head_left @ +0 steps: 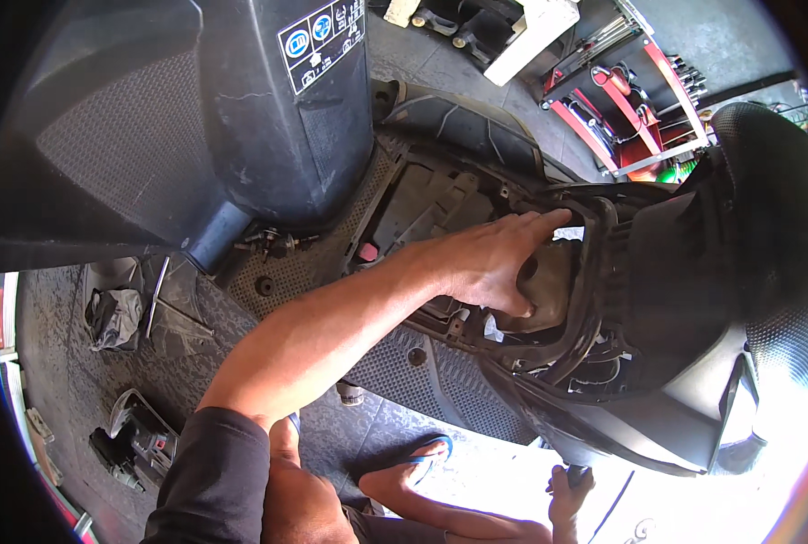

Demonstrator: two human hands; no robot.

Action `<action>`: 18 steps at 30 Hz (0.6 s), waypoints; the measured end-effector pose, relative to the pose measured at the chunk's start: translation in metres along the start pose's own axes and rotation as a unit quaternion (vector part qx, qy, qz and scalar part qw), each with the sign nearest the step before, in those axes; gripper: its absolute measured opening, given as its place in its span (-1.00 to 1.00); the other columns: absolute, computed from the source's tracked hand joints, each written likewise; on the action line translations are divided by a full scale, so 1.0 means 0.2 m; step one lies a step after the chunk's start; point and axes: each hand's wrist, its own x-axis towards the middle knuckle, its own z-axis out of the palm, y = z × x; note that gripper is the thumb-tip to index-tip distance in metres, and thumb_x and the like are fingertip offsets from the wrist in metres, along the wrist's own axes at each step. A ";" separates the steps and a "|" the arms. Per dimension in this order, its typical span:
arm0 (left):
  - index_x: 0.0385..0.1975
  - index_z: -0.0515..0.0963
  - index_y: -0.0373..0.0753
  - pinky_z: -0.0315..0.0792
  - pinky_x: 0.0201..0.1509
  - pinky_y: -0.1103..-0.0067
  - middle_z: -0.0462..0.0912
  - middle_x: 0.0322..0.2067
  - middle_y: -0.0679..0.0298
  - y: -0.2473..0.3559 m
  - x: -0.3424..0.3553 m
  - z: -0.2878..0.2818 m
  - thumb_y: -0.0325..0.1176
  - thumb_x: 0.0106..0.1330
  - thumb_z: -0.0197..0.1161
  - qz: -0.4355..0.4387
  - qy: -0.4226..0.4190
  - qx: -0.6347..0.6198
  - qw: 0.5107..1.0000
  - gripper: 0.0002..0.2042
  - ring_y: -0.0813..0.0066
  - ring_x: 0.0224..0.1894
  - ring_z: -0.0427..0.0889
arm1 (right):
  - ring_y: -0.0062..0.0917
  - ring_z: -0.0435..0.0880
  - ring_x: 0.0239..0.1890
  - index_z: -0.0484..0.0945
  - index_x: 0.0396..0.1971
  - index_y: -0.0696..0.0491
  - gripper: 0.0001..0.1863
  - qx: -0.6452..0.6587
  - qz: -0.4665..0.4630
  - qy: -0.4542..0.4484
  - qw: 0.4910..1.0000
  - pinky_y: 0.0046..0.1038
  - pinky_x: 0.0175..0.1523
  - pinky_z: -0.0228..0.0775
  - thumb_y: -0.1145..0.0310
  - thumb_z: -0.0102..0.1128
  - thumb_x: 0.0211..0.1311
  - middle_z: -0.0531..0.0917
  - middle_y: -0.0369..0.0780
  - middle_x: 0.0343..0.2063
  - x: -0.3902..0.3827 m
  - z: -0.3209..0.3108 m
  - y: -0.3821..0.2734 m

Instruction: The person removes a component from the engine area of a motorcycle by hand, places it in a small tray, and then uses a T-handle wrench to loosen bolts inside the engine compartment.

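A black scooter (685, 272) fills the view, its textured floorboard (422, 372) running across the middle. My left hand (503, 258) reaches over the frame opening in front of the seat, thumb and fingers spread. Its fingertips are at the opening's edges, above a brownish tank-like part (553, 286); whether they press on it I cannot tell. Low on the right, below the side panel (639, 412), my right hand (567, 494) is closed around something dark, partly washed out by glare. The uncovered floorboard cavity (431, 208) shows grey inner parts and a pink piece (367, 252).
A red tool trolley (621, 109) stands at the far right, near a white stand (531, 41). Left on the floor lie a metal bar (157, 295), a crumpled grey cloth or bag (114, 317) and a dark case-like object (141, 440). My sandalled foot (426, 453) is beside the scooter.
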 end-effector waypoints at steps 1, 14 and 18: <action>0.42 -0.03 -0.35 0.24 0.42 0.35 0.26 0.30 -0.12 0.00 0.00 0.00 -0.38 -0.15 0.54 0.001 0.000 -0.002 1.000 0.09 0.02 0.34 0.30 | -0.67 0.45 -0.67 0.41 -0.16 0.19 -0.70 -0.002 0.000 0.001 1.000 -0.57 -0.62 0.33 0.42 0.23 0.16 0.50 -0.28 -0.63 0.00 0.00 0.01; 0.46 -0.10 -0.29 0.21 0.42 0.34 0.30 0.29 -0.08 0.08 0.03 0.02 -0.40 -0.18 0.56 -0.017 0.016 0.044 0.999 0.15 0.01 0.33 0.30 | -0.62 0.49 -0.64 0.38 -0.28 0.21 -0.68 -0.028 0.031 0.014 0.999 -0.54 -0.57 0.42 0.40 0.32 0.09 0.51 -0.22 -0.60 -0.01 0.01 0.01; 0.43 -0.08 -0.37 0.25 0.38 0.34 0.37 0.22 -0.13 0.09 0.06 0.05 -0.36 -0.21 0.55 0.006 0.018 0.047 0.999 0.15 -0.05 0.30 0.33 | -0.63 0.48 -0.63 0.43 -0.28 0.19 -0.67 -0.055 -0.033 -0.008 0.998 -0.52 -0.57 0.39 0.35 0.36 0.07 0.51 -0.26 -0.60 0.02 -0.01 0.02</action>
